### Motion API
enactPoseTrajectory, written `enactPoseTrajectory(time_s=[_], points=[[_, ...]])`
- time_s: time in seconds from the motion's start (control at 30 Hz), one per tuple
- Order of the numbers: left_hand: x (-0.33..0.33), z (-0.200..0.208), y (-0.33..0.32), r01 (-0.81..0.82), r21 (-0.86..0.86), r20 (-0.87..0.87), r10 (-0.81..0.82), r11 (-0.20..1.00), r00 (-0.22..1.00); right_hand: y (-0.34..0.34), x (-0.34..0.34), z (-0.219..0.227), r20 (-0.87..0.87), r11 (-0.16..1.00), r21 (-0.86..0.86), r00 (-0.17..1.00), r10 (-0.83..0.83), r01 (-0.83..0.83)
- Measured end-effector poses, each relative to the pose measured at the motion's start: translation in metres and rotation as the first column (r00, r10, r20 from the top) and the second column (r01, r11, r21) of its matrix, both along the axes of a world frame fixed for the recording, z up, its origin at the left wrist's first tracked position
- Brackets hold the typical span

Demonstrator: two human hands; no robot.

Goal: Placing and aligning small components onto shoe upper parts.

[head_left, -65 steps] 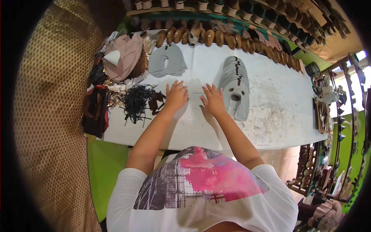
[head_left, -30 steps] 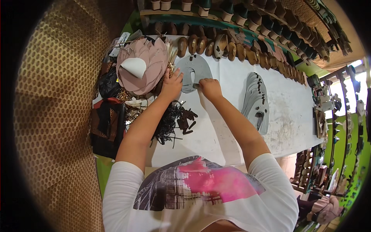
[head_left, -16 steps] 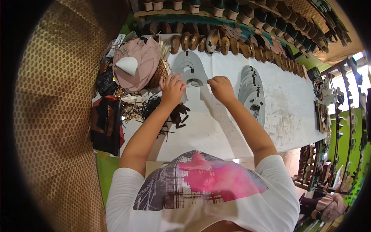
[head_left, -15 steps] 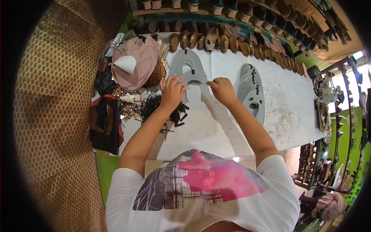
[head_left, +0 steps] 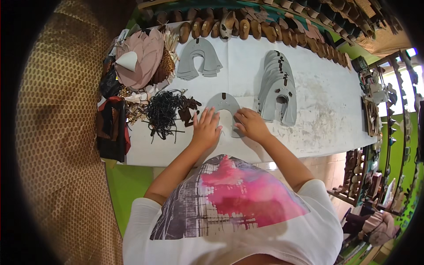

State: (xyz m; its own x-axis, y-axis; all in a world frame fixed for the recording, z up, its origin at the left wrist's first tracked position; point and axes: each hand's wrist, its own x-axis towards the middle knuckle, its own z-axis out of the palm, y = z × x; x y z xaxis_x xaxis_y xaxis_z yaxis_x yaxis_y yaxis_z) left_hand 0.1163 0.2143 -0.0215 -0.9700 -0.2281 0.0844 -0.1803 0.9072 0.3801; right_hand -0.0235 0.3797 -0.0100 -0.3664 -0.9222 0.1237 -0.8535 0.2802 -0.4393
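Observation:
A single grey U-shaped shoe upper piece [head_left: 224, 100] lies flat on the white table in front of me, its curved end pointing away. A small dark tab sits at the top of that curve. My left hand [head_left: 206, 130] rests at its left arm with fingers spread. On its right arm lie the fingers of my right hand [head_left: 252, 126], apart and pressing down. Beyond, a fanned stack of grey upper pieces [head_left: 211, 62] lies at the far left. A larger overlapping row of grey upper pieces with dark tabs [head_left: 265, 95] is to the right.
Dark cut tabs [head_left: 187, 112] and a tangle of black braided cord [head_left: 162, 112] lie left of my left hand. Pink leather pieces [head_left: 143, 55] are piled behind them. Wooden shoe lasts [head_left: 256, 29] line the table's far edge. A rack [head_left: 388, 95] stands at the right.
Both hands have come back from the far-left stack toward me. One grey upper piece now lies separately under them. My left fingers have spread out, and the view has shifted.

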Motion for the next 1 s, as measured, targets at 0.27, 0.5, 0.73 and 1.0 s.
enactPoseTrajectory(time_s=[0.27, 0.5, 0.73, 1.0], points=[[-0.029, -0.038, 0.006, -0.051, -0.100, -0.089, 0.042, 0.994, 0.995, -0.036, 0.022, -0.045, -0.191, 0.971, 0.043, 0.956, -0.224, 0.236], [-0.030, -0.034, 0.006, -0.056, -0.070, -0.120, 0.047, 0.996, 0.992, -0.036, 0.019, -0.043, -0.221, 0.975, 0.049, 0.954, -0.203, 0.218], [-0.031, -0.036, -0.004, -0.016, -0.002, -0.119, 0.016, 1.000, 0.993, -0.036, 0.020, -0.043, -0.153, 0.974, 0.001, 0.963, -0.222, 0.225], [-0.030, 0.002, -0.076, -0.430, -0.015, -0.174, 0.421, 0.903, 0.890, -0.029, 0.019, -0.035, 0.062, 0.951, -0.147, 0.962, -0.266, 0.272]])
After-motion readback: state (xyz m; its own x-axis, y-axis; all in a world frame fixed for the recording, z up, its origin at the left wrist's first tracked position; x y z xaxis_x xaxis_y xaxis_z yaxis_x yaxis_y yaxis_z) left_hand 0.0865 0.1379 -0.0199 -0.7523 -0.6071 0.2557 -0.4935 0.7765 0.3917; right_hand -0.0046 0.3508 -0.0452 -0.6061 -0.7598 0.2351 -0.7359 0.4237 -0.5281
